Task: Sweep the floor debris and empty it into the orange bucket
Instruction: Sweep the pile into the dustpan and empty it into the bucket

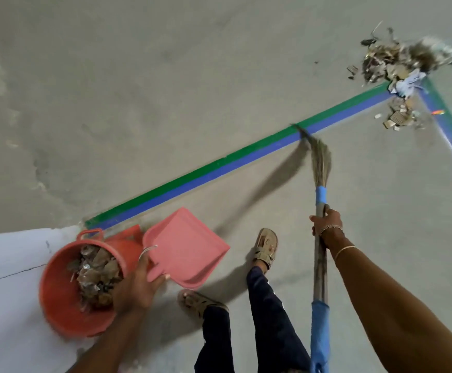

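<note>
Broom (320, 267) in right hand (327, 224), bristles (320, 160) toward debris (391, 60); dustpan (187, 243) in left hand (136, 286), both clenched.

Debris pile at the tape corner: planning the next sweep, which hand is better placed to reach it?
Right. The right hand grips the broom, its bristles pointing toward the debris pile. The left hand holds the pink dustpan by the orange bucket, far from that pile.

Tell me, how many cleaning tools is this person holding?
2: a pink dustpan gripped by the left hand by the orange bucket, and a broom held by the right hand. None seems hidden.
</note>
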`<state>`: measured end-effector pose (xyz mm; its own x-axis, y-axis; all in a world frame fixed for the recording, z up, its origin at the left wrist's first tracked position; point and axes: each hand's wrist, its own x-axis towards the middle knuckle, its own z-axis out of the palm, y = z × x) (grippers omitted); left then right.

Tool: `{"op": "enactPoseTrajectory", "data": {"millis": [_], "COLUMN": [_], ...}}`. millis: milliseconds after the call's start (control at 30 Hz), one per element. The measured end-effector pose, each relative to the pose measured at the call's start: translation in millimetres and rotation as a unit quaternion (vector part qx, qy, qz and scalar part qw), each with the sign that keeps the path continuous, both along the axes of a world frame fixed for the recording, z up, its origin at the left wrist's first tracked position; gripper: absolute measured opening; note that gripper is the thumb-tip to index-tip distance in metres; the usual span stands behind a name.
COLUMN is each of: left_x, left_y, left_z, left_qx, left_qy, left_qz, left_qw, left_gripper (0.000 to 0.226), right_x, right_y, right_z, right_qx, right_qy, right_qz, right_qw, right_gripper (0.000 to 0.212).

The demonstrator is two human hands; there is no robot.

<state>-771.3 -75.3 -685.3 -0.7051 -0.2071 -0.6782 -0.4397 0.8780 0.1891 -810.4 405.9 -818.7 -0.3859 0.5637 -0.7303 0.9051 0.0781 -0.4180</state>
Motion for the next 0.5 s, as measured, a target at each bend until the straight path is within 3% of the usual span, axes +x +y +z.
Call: {"op": "enactPoseTrajectory", "data": {"millis": [167, 233, 500], "left_x": [-34, -45, -91], "left_y": [53, 73, 116], "left_z": [9, 16, 12], "left_qx": [0.066, 0.018, -0.025], "left_qy": [0.042, 0.037, 0.02], "left_qz": [-0.005, -0.036, -0.113], "left_qw": [0.997, 0.999, 0.993], "left_gripper": [0.069, 0.063, 0.068], "right_x": [31, 50, 102], "right_y": [70, 83, 73], "right_z": [33, 44, 14], "right_qx": [0.004, -0.024, -0.149], "right_qy": [0.063, 0.077, -0.049], "right_qz": [-0.02, 0.012, 0.181], "right_qw": [0.998, 0.997, 0.971], "right_gripper": [0.063, 0.069, 0.071]}}
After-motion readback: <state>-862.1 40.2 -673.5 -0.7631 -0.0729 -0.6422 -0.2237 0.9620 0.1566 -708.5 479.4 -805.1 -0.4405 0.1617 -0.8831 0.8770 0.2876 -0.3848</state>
